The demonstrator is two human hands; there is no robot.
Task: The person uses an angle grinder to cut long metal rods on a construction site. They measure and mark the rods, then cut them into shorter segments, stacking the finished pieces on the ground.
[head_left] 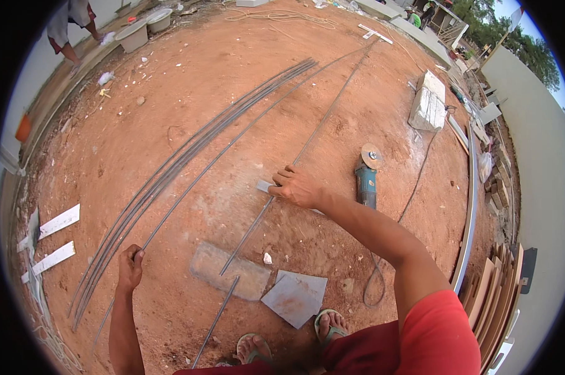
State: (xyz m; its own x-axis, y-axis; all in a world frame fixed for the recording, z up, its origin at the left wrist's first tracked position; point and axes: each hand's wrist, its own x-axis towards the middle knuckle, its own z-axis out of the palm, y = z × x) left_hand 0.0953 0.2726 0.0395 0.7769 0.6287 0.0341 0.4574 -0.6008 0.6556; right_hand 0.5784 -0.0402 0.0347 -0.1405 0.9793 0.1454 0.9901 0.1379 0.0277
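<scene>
My left hand is closed around a long thin steel rod that runs from the far end of the yard past my fist. My right hand grips a second steel rod, its fingers wrapped over it. A small flat grey piece pokes out beside those fingers; whether they hold it too I cannot tell. The second rod's near end lies over a dusty grey slab. Close to that end, a separate short rod points toward my feet. An angle grinder with a cutting disc rests right of my right hand.
A bundle of rods lies on the red dirt at left. A broken grey tile is near my sandals. The grinder's cable loops at right. A white block and stacked boards stand at right; another person is far left.
</scene>
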